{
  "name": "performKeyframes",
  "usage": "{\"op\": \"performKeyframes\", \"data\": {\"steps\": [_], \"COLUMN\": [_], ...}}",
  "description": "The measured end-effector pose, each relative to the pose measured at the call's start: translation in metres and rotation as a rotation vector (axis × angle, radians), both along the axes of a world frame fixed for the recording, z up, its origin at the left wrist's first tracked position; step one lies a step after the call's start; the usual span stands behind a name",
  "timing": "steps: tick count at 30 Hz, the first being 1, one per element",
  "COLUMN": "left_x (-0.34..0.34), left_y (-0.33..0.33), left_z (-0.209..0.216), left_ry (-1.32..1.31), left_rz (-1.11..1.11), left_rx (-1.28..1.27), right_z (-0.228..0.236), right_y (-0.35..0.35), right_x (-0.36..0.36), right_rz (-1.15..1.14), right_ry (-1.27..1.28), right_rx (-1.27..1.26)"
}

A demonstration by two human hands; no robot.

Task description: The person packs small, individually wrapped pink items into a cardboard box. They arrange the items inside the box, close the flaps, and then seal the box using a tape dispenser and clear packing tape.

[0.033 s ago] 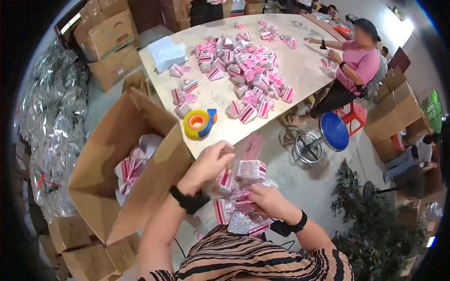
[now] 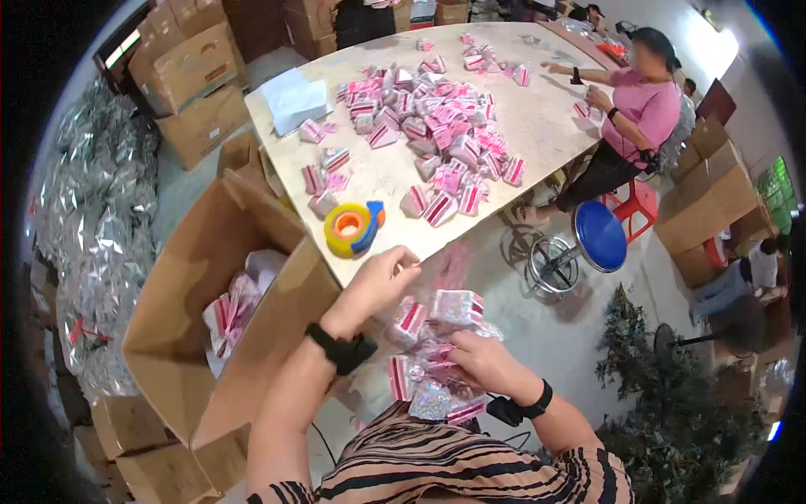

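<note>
Wedges (image 2: pixel 457 307), pink-and-white, plastic-wrapped, bunch in your gripping right hand (image 2: pixel 487 363), your left hand (image 2: pixel 374 287) curled, hold unclear, some in the brown cardboard carton (image 2: pixel 260 353), many left on the pale table (image 2: pixel 554 109).

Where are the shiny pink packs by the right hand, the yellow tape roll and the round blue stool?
Pink packs (image 2: pixel 456 307): head view, front face of the upper pack.
Yellow tape roll (image 2: pixel 340 245): head view, lower yellow rim.
Blue stool (image 2: pixel 600 236): head view, middle of the seat.
</note>
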State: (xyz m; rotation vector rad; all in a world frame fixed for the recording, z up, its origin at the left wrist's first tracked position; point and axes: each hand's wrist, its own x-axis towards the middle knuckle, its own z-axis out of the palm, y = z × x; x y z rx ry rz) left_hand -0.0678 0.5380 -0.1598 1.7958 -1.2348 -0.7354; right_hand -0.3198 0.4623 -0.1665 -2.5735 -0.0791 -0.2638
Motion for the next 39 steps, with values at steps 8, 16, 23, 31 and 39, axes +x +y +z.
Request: {"op": "performKeyframes", "data": {"steps": [8, 16, 23, 31, 39], "left_x": [0.101, 0.102, 0.155, 0.169, 0.138], "left_y": [-0.238, -0.321, -0.299, -0.249, -0.191], "left_z": [-0.117, -0.201, -0.11, 0.065, 0.205], "left_ry": [-0.299, -0.256, -0.028, -0.197, -0.422], "left_rz": [0.25, 0.492, 0.213, -0.1, -0.327], "left_rx": [0.217, 0.305, 0.355, 0.225, 0.169], "right_z": [-0.011, -0.036, -0.018, 0.044, 0.077], "right_y": [-0.115, -0.169, -0.206, -0.246, -0.244], "right_x": [-0.018, -0.043, -0.034, 0.016, 0.076], "right_rz": [-0.151, -0.306, -0.399, -0.221, -0.054], "right_ry": [0.061, 0.188, -0.033, -0.116, -0.091], "right_rx": [0.096, 0.189, 0.193, 0.086, 0.242]}}
